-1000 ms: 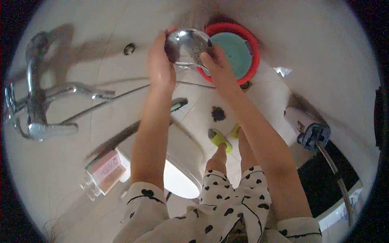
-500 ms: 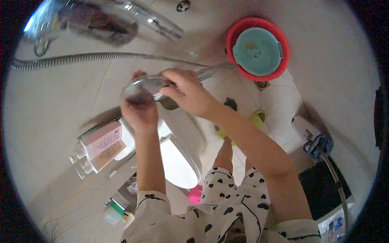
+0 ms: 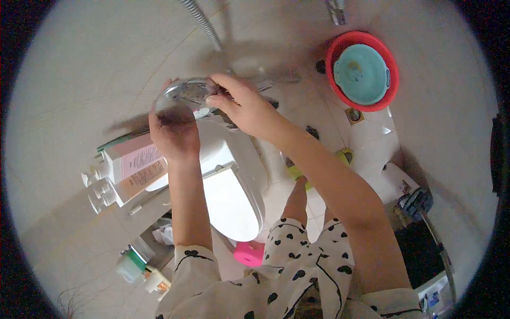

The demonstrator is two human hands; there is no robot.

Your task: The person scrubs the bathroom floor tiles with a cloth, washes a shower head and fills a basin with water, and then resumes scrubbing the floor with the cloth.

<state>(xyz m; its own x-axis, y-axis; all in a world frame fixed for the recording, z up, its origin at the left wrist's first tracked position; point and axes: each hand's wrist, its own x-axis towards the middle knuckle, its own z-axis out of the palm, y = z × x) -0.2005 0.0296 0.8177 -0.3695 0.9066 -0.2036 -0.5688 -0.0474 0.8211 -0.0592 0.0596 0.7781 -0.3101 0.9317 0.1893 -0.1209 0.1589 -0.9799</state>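
Both my hands are on a rounded, see-through, shiny vessel that looks like a clear bowl or lid; its exact kind is hard to make out. My left hand cups it from the near left side, and part of that hand shows darkly through it. On the right, my right hand pinches its rim between thumb and fingers. Behind the hands, a blurred grey streak crosses the view. A ribbed metal shower hose hangs down the wall beyond them.
A light-blue basin sits inside a red basin at the upper right. Below my hands is a white toilet. Pump bottles stand at left. A pink object lies by my legs. A floor drain shows near the basins.
The view has shifted, so the large chrome fitting at upper left is out of sight and the hose appears higher. My hands keep the clear vessel, now slightly higher and further left in view.
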